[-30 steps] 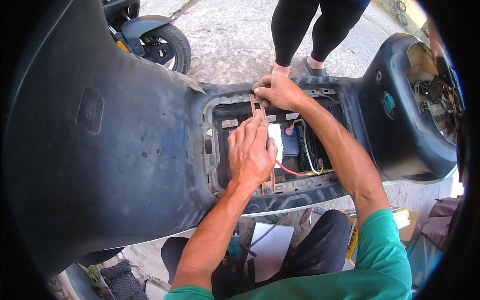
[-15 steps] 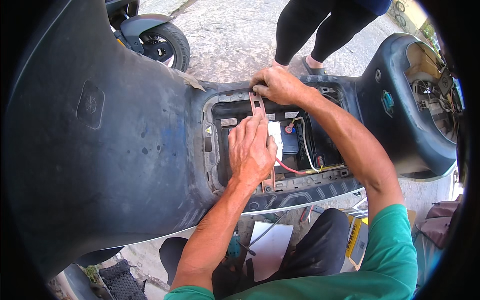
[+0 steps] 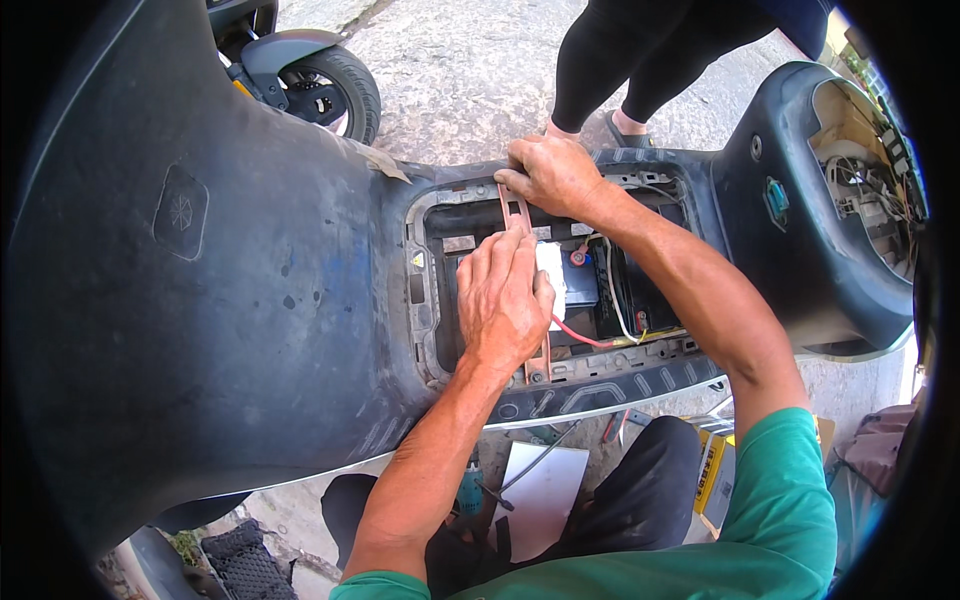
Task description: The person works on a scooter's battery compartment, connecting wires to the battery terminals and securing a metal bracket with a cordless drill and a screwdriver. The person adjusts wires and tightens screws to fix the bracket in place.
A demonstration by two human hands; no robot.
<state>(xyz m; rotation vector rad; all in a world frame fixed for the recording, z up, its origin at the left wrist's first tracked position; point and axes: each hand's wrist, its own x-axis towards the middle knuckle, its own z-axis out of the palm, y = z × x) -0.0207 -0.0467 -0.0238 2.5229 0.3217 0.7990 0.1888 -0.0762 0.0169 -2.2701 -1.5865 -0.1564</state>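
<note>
A reddish metal strap spans the open floorboard compartment of a scooter, over the batteries. My left hand lies flat across the strap's middle, fingers stretched out, pressing on it and hiding part of it. At the strap's far end my right hand is closed, thumb and fingers pinched at the frame edge; whatever they grip is too small to make out. Beside my left fingers are a white pad and a dark blue battery with a red terminal. A red wire runs right from under my left hand.
Black and white wires lie in the compartment's right part. Beyond the scooter stand a person's legs and another vehicle's wheel. Near my knees are a white sheet, a teal tool and a yellow box.
My right hand has shifted slightly at the strap's far end, its fingers turning a little. My left hand stays in place. The person's legs opposite have shifted slightly.
</note>
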